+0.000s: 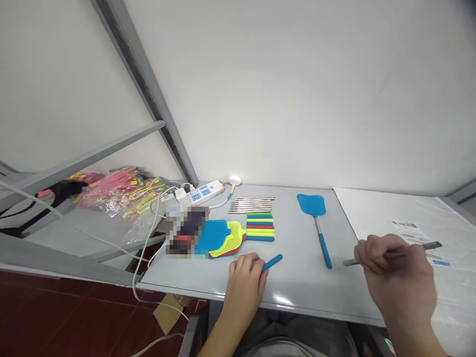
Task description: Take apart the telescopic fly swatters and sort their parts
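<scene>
My left hand rests low over the table's front edge, its fingers closed around a blue handle tube that points to the right. Held in my right hand is a grey metal rod, raised at the right and sticking out on both sides of the fist. Between the hands lies a blue fly swatter with a metal shaft and blue handle. Left of it are a row of coloured handle tubes, several metal rods, and a pile of blue, yellow and red swatter heads.
A power strip with plugs and white cables stands at the back left, near a pixelated dark object. Plastic-bagged colourful items fill the left shelf. A white wrapped package covers the table's right side. A grey metal post rises at left.
</scene>
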Available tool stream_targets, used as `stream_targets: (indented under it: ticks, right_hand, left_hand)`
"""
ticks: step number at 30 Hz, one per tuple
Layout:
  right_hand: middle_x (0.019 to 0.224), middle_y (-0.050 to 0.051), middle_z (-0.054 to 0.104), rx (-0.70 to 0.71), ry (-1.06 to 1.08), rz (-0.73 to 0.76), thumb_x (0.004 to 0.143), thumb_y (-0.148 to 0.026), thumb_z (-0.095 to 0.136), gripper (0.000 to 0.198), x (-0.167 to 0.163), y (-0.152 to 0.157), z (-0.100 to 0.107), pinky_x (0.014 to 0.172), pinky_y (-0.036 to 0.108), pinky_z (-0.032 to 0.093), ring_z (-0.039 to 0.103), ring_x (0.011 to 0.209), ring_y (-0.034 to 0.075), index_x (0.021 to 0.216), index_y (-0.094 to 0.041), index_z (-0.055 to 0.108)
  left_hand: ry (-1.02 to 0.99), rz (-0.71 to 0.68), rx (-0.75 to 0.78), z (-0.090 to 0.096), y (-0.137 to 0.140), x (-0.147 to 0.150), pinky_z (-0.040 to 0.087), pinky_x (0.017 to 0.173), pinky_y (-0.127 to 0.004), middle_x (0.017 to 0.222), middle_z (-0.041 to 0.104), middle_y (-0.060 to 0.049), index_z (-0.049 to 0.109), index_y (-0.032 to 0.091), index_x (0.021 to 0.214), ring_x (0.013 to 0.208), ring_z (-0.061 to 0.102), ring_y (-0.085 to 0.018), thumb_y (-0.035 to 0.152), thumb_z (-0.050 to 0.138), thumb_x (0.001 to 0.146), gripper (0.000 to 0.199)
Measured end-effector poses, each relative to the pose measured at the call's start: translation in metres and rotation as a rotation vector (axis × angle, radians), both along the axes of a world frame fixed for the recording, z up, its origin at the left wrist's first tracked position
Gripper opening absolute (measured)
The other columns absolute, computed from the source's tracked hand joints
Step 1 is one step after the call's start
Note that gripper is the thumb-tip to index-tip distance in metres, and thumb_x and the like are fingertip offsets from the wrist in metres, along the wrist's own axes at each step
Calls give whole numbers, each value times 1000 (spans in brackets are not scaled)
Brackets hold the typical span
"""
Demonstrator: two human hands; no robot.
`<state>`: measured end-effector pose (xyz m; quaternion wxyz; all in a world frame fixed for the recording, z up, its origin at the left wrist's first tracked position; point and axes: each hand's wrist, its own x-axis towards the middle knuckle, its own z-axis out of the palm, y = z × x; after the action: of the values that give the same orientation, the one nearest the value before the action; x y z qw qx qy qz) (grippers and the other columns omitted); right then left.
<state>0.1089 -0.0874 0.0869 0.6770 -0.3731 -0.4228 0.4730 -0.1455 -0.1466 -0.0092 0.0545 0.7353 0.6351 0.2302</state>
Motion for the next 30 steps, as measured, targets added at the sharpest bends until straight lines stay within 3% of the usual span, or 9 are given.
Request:
stream_targets:
  ticks: [3, 7, 10, 14, 17, 21, 25, 30]
  right_hand:
    - [50, -3, 24, -57, 153, 109, 89, -68, 30, 65, 1, -5, 6, 48, 31, 22, 28, 47, 12, 51, -20, 51]
    - [50, -4, 19, -136, 274, 170, 79, -84, 23, 74, 0, -11, 15, 48, 32, 22, 25, 48, 12, 47, -20, 42]
    - [52, -4, 18, -118, 302, 253, 80, -82, 22, 70, -2, -11, 16, 52, 33, 24, 26, 51, 14, 49, -21, 36]
    - [55, -2, 21, -49, 241, 401, 79, -73, 25, 58, -9, -4, 17, 57, 37, 28, 30, 57, 18, 54, -22, 31]
    - [55, -2, 19, -11, 231, 435, 78, -70, 28, 53, -15, 5, 20, 57, 38, 26, 26, 56, 18, 56, -22, 28]
    - [53, -3, 16, -28, 262, 467, 77, -68, 32, 51, -21, 18, 26, 55, 37, 24, 22, 54, 17, 55, -22, 26]
    - [51, -3, 15, -93, 238, 557, 76, -68, 36, 52, -27, 26, 29, 54, 35, 22, 19, 52, 16, 53, -23, 27]
    - [48, -4, 18, -137, 177, 639, 76, -72, 38, 55, -32, 29, 27, 54, 34, 23, 19, 50, 15, 52, -23, 29]
  left_hand:
    - [-113, -60, 3, 1, -2, 7, 45, 79, -40, 97, 63, -6, 58, 21, 106, 91, 57, -23, 23, 46, 97, 15]
    - [-393, -108, 57, 14, 2, 21, 46, 70, -29, 89, 60, -4, 58, 20, 104, 78, 57, -17, 25, 49, 97, 12]
    - [-467, -107, 143, 27, 12, 34, 43, 65, -26, 80, 58, -2, 58, 20, 94, 70, 53, -15, 27, 54, 95, 8]
    - [-361, -123, 213, 38, 34, 47, 42, 67, -29, 75, 54, -2, 55, 20, 77, 73, 51, -17, 35, 60, 91, 21]
    - [-372, -173, 164, 35, 52, 54, 45, 69, -29, 86, 55, -4, 55, 20, 81, 78, 53, -17, 37, 57, 93, 22]
    - [-449, -254, 79, 17, 66, 65, 48, 77, -30, 100, 60, -6, 54, 20, 91, 89, 57, -18, 32, 52, 96, 14]
    - [-480, -265, -57, 1, 65, 74, 48, 76, -32, 89, 64, -4, 55, 21, 99, 83, 59, -19, 29, 47, 98, 12]
    - [-475, -292, -224, -1, 64, 75, 49, 72, -33, 89, 66, -6, 58, 20, 97, 82, 61, -21, 27, 46, 96, 14]
